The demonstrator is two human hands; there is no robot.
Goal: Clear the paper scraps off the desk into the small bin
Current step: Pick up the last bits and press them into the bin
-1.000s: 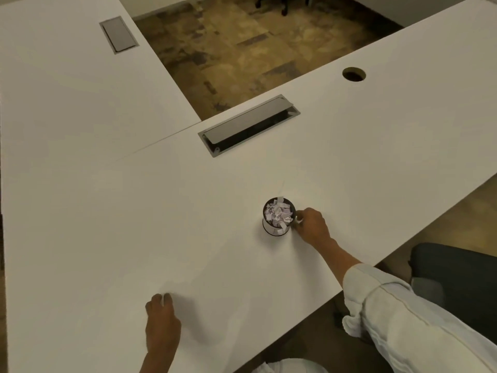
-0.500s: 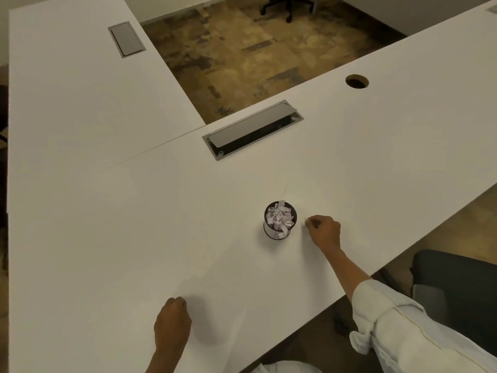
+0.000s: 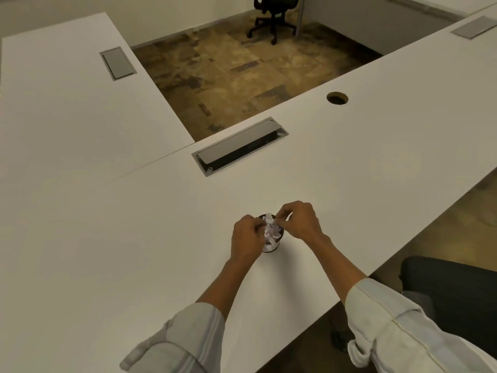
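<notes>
The small bin, heaped with paper scraps, is flanked by the left hand at 9 o'clock and the right hand at 2 o'clock. Both sets of fingers are pinched over its rim, seemingly on scraps; what they hold cannot be told. The last drop is judged underway; release is called for next, and no scraps are seen on the table.

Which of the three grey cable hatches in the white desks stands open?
The long grey hatch nearest the hands; its dark cavity shows, the others lie flush.

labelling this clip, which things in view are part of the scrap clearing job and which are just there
Job: bin; paper scraps in it; left hand and right hand at its rim; desk.

Just there: cable tray; grommet hole; far chair.
</notes>
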